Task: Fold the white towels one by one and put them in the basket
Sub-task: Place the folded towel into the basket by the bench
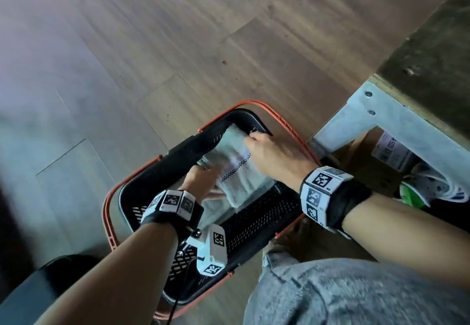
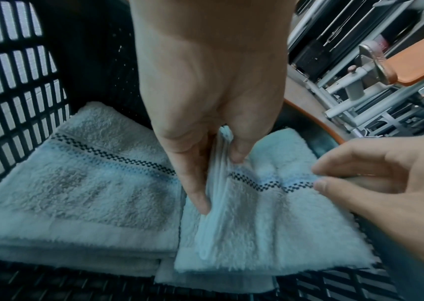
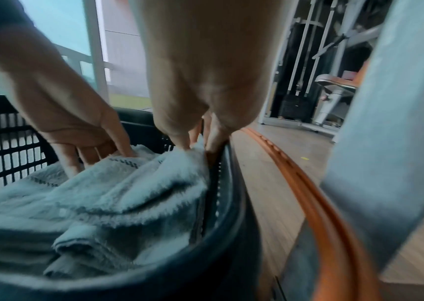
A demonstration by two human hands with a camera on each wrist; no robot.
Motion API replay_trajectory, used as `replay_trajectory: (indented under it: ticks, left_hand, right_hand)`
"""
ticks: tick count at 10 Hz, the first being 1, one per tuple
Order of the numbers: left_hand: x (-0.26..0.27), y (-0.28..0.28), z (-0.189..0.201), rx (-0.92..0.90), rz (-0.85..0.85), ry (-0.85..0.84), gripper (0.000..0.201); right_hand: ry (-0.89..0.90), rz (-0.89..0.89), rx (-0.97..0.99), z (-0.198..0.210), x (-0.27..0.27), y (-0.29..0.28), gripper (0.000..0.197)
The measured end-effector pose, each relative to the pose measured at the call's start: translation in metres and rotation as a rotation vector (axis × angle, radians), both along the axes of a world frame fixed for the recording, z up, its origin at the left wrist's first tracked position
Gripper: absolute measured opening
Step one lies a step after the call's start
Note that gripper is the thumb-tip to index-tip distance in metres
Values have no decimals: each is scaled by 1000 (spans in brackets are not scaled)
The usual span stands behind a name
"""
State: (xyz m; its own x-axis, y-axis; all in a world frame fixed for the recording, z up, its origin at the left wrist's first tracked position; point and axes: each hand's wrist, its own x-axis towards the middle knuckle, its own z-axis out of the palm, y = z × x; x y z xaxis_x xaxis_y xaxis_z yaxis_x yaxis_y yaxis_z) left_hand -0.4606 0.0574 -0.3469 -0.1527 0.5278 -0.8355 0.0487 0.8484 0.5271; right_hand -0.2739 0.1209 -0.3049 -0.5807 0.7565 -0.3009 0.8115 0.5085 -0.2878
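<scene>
A black basket [image 1: 178,151] with orange handles stands on the wooden floor. Both my hands are inside it, holding a folded white towel [image 1: 241,182] with a dark checked stripe. My left hand [image 2: 218,183] pinches the towel's [image 2: 270,224] folded left edge between thumb and fingers. My right hand [image 1: 254,139] pinches its far right corner against the basket wall [image 3: 231,224], shown closer in the right wrist view [image 3: 198,142]. Another folded white towel [image 2: 90,183] lies flat on the basket's bottom, just left of the held one. The towel [image 3: 128,193] looks rumpled near the wall.
A metal table leg [image 1: 381,121] stands right of the basket, with a cardboard box [image 1: 368,161] and a shoe [image 1: 432,187] under the table. My knee in jeans [image 1: 356,294] is close to the basket's near right. A dark object [image 1: 38,286] sits at lower left.
</scene>
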Motion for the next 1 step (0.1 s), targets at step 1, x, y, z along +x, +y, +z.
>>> replay_trajectory:
  ticks: [1]
  left_hand:
    - [-1,4,-6,-41,-27,35,26]
  right_hand:
    - [-36,-12,1,-1,-2,-2,22]
